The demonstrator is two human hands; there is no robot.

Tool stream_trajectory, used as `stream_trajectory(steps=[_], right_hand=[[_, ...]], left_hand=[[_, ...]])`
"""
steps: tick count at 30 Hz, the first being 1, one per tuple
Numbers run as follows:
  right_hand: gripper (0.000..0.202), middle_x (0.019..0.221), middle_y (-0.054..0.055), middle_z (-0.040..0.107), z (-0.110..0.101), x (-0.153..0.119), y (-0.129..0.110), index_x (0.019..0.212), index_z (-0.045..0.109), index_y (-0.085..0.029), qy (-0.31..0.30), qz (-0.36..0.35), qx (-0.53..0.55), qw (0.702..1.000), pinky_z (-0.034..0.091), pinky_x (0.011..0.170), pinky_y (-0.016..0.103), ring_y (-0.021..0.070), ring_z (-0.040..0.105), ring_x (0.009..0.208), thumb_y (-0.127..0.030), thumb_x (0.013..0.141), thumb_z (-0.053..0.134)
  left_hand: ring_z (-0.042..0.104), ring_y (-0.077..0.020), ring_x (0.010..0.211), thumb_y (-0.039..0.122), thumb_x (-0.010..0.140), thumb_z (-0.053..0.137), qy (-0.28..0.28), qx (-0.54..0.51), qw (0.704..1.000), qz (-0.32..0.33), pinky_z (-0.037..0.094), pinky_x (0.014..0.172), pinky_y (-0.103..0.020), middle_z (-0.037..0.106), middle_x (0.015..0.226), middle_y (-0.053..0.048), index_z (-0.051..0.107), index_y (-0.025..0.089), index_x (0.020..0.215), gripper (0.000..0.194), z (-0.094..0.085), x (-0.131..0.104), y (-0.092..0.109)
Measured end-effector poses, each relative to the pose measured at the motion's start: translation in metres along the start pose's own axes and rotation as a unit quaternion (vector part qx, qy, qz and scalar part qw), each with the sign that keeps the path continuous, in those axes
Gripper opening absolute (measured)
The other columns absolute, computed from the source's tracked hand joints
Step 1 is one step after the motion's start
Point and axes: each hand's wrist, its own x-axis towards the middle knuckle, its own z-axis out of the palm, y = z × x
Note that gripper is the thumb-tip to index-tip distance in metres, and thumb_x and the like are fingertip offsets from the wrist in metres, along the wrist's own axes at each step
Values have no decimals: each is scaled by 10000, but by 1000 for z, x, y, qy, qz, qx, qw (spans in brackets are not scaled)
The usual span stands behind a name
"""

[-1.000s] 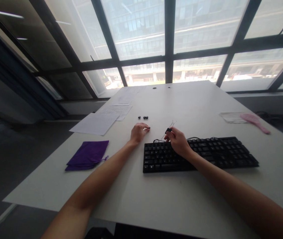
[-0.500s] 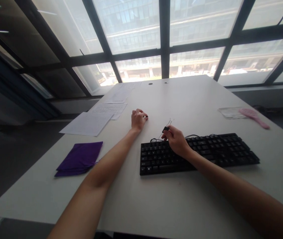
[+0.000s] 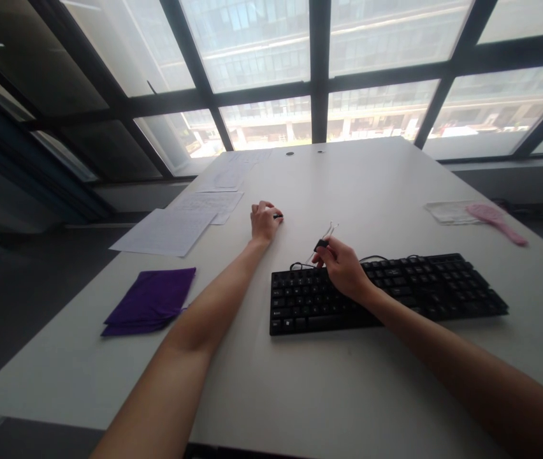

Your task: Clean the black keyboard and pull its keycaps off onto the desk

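Over the back edge of the black keyboard (image 3: pixel 300 305), my right hand (image 3: pixel 345 264) pinches a black binder clip (image 3: pixel 321 243). The clip's silver wire handles stick out to both sides of its body. My left hand (image 3: pixel 262 222) rests on the white table, farther forward and to the left. Its fingers are closed around a small black object (image 3: pixel 277 216), mostly hidden by the fingers, so its kind does not show. A thin dark cable (image 3: pixel 300 265) loops behind the keyboard, close to my right hand.
A folded purple cloth (image 3: pixel 150 299) lies left of my left forearm. Several paper sheets (image 3: pixel 164 231) spread along the table's left edge. On the right, a pink hairbrush (image 3: pixel 496 222) partly covers a whitish flat packet (image 3: pixel 448 213). Large windows (image 3: pixel 247 51) stand beyond the table (image 3: pixel 348 185).
The view has shifted slightly. Both hands keep their grips, the right on the binder clip and the left on the small black object. Nothing has been let go.
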Motion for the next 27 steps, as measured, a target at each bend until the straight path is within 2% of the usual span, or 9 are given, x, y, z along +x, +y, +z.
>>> stream_trajectory(steps=[9, 27], right_hand=[[189, 747, 13, 699, -1, 0, -1, 849, 529, -227, -5, -2, 8, 1000, 473, 661, 297, 169, 642, 650, -375, 964, 506], [176, 747, 16, 701, 0, -1, -1, 850, 538, -223, -3, -1, 13, 1000, 486, 657, 304, 168, 644, 638, -364, 953, 512]], left_hand=[[446, -286, 1130, 226, 804, 769, -10, 10, 1000, -20, 419, 971, -415, 571, 1171, -74, 764, 248, 939, 137, 0, 1, 0], [460, -293, 1115, 225, 773, 796, 9, -6, 1000, -28, 423, 970, -422, 591, 1147, -77, 753, 241, 962, 195, 2, 0, -5]])
